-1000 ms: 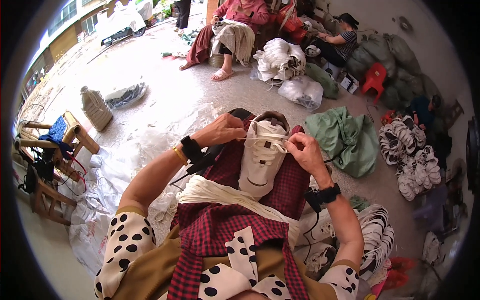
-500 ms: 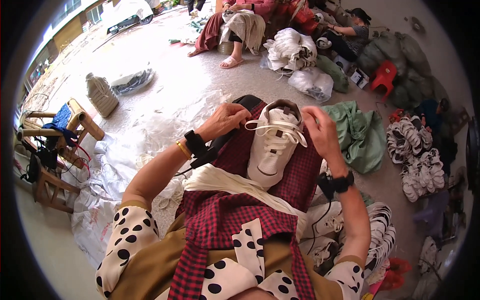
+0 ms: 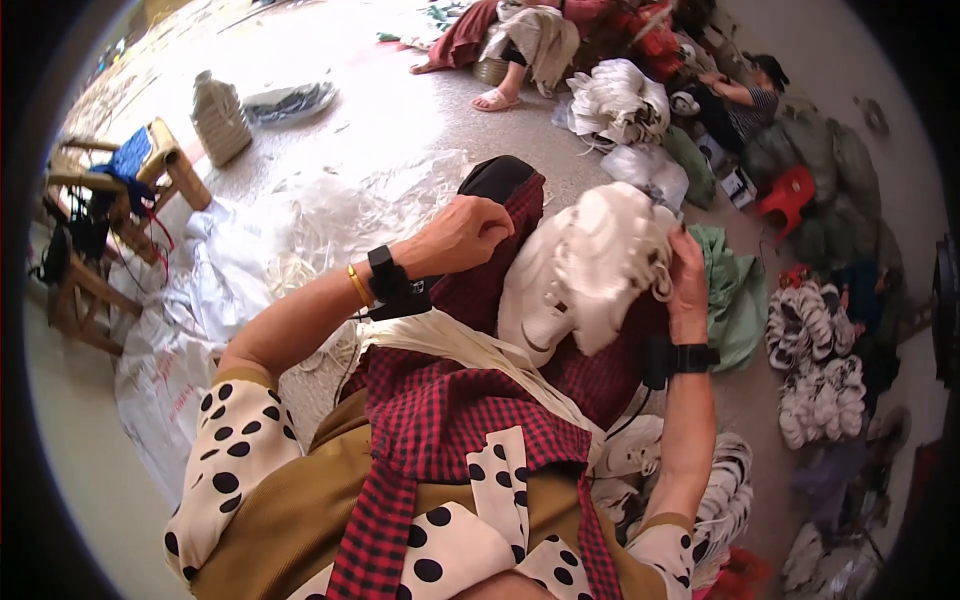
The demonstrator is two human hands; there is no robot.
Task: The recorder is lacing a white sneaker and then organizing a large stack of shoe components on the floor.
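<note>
A white lace-up sneaker [image 3: 545, 265] is over my lap, tilted on its side and smeared by motion. My right hand [image 3: 688, 268] grips it at its right end, with a lace loop near the fingers. Whether a second sneaker is pressed against it, I cannot tell. My left hand [image 3: 468, 235] is apart from the sneaker, to its left, with fingers curled in and nothing visible in them. A bundle of white shoelaces [image 3: 440, 338] lies across my lap, over the red and black checked apron [image 3: 470, 395].
White plastic sheeting [image 3: 225, 300] spreads on the floor at left, beside a bamboo stool [image 3: 165, 165]. Several sneakers [image 3: 725, 490] lie by my right side, more [image 3: 820, 390] farther right. A green sack [image 3: 735, 295] lies ahead right. Two other people sit at the back.
The sneaker has gone from toe toward me to tilted sideways in my right hand. My left hand has come away from its laces. The whole view has shifted.
</note>
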